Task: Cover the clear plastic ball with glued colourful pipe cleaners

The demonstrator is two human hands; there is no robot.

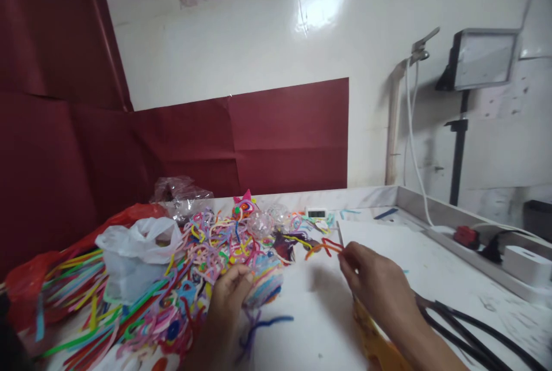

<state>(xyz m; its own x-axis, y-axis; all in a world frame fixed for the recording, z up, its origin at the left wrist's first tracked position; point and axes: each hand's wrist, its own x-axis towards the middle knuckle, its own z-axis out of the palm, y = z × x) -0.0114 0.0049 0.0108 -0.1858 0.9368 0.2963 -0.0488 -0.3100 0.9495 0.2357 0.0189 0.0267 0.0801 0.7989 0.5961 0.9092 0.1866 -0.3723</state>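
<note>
My left hand [233, 290] grips the edge of a rounded piece covered in coloured stripes of fuzzy pipe cleaner [264, 280], low in the middle of the view. To its right, my right hand [375, 279] pinches bent red and orange pipe cleaners [323, 247], which point leftward above the white surface. Below the striped piece lie blue and purple pipe cleaners [271, 321]. Black-handled scissors [457, 325] rest beside my right forearm, partly covered by it. A yellow-orange item [371, 336] shows under that forearm; its kind is unclear.
A tangled heap of pipe cleaners [211, 244] spreads across the left, around a white plastic bag [138, 256]. Behind are clear plastic balls [261, 224] and a small digital display [316, 213]. A white charger [526, 264] and cables line the raised right edge. A lamp [485, 60] stands beyond.
</note>
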